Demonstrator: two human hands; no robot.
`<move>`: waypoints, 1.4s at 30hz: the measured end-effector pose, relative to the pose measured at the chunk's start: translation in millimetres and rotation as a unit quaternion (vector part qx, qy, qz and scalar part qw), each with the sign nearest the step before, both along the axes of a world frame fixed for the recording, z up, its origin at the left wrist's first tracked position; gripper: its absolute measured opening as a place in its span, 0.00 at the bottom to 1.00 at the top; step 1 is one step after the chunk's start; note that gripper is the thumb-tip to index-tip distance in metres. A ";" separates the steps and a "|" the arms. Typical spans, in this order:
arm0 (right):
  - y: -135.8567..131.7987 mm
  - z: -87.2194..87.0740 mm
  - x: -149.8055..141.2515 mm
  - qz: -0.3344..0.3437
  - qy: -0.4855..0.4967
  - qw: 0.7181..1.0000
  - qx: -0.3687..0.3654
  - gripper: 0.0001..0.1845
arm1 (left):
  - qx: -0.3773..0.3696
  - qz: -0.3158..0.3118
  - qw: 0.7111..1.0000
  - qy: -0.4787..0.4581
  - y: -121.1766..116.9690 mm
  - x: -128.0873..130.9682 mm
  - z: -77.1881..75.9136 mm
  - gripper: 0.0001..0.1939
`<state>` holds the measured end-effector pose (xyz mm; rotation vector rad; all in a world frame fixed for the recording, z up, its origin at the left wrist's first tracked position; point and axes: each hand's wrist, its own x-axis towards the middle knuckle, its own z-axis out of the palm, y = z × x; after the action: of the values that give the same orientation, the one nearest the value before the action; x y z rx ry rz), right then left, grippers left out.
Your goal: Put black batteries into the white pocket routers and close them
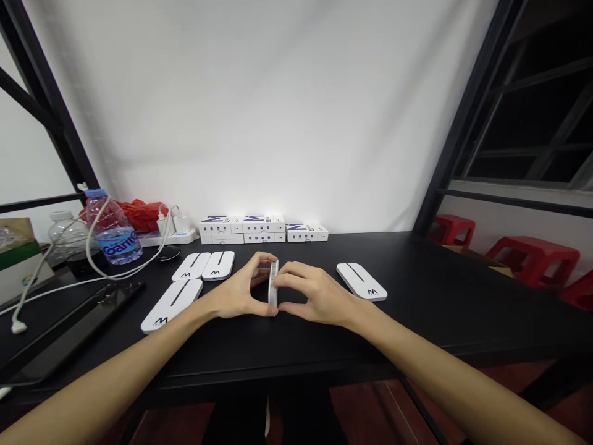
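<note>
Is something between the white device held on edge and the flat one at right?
Yes: the right hand, gripping the held device, blocks the way to the flat device; only black tabletop lies beyond the hand.

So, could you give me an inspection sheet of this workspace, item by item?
Surface: black table, with a dark tablet-like slab at its left.
Job's things: white oblong device held on edge; four matching devices lie flat.
Clutter: stacked white boxes, water bottle, second plastic bottle, red bag, power strip.
Hands: left hand and right hand both grip the device.
Cables: white cable crosses the water bottle; another white cable ends in a plug.
Surroundings: white backdrop, black metal frame, red stools.
</note>
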<state>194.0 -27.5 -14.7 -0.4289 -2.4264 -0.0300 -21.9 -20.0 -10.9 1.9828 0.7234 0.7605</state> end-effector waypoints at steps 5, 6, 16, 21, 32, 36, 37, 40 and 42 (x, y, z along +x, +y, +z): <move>-2.0 -1.5 -0.9 0.005 0.001 1.000 0.005 0.13 | 0.007 0.006 1.000 0.019 0.1 -1.9 -1.3 0.36; -2.7 -1.5 -1.1 0.007 0.002 1.000 0.005 0.12 | 0.010 0.006 1.000 0.022 0.0 -2.0 -1.2 0.36; -7.0 -2.2 -2.3 0.001 -0.006 1.000 0.030 0.08 | 0.022 0.009 0.999 0.025 -1.9 0.5 1.2 0.33; -6.4 -2.0 -1.8 0.000 -0.011 0.999 0.039 0.08 | 0.013 0.008 1.000 0.016 -2.9 0.7 2.2 0.32; -10.1 1.9 -2.8 -0.013 -0.036 0.997 0.064 0.08 | -0.059 -0.033 0.997 -0.032 -8.3 1.6 9.1 0.30; -11.8 7.2 -4.6 -0.010 -0.055 0.997 0.050 0.10 | -0.060 -0.042 0.997 -0.026 -11.9 5.2 11.5 0.29; -12.2 8.6 -5.1 -0.006 -0.057 0.997 0.042 0.11 | -0.059 -0.047 0.997 -0.025 -12.6 6.0 11.9 0.28; -14.3 13.5 -6.7 0.007 -0.054 0.998 0.012 0.14 | -0.045 -0.046 0.997 -0.029 -13.3 7.3 12.1 0.27; -15.9 17.3 -6.7 0.012 -0.050 0.999 -0.001 0.16 | -0.038 -0.046 0.998 -0.032 -12.9 6.8 11.8 0.27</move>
<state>187.4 -43.5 2.6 -0.4080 -2.5298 -0.0396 -15.0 -33.0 0.9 1.9012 0.6095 0.7277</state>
